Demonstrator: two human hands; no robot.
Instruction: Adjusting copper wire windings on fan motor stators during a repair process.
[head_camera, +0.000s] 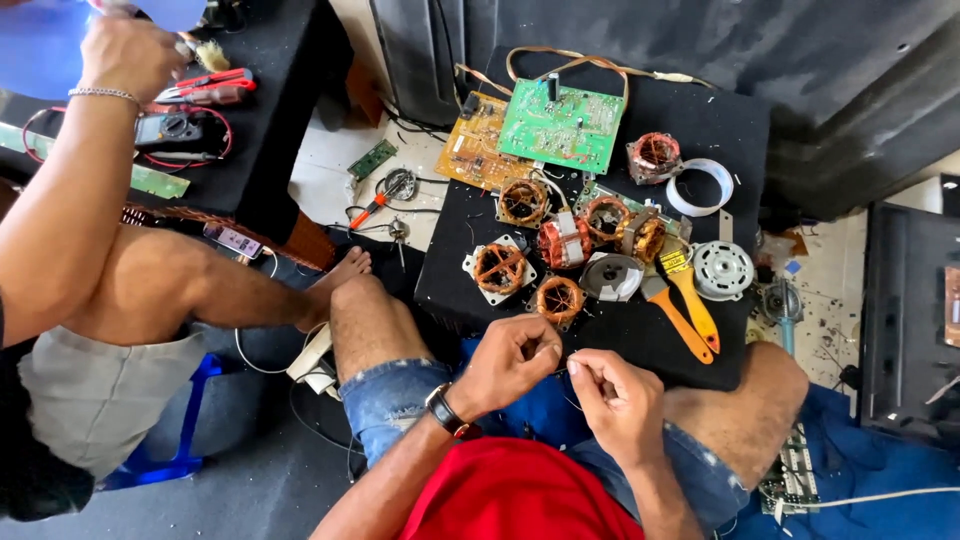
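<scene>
The left hand (512, 358) and right hand (612, 392) are both pinched shut on a thin wire (562, 360), held between them just in front of the near edge of the black surface (600, 330), above the person's knees. The wire is very fine and barely visible; it is judged light, limp and easily kinked or snapped. Grip it between thumb and forefinger tips, close to the working point, with light tension only. Directly beyond the hands lies a copper motor coil (559, 298); an orange-handled brush (686, 300) lies to its right. Another person's arm (70, 190) works at a separate surface on the left.
</scene>
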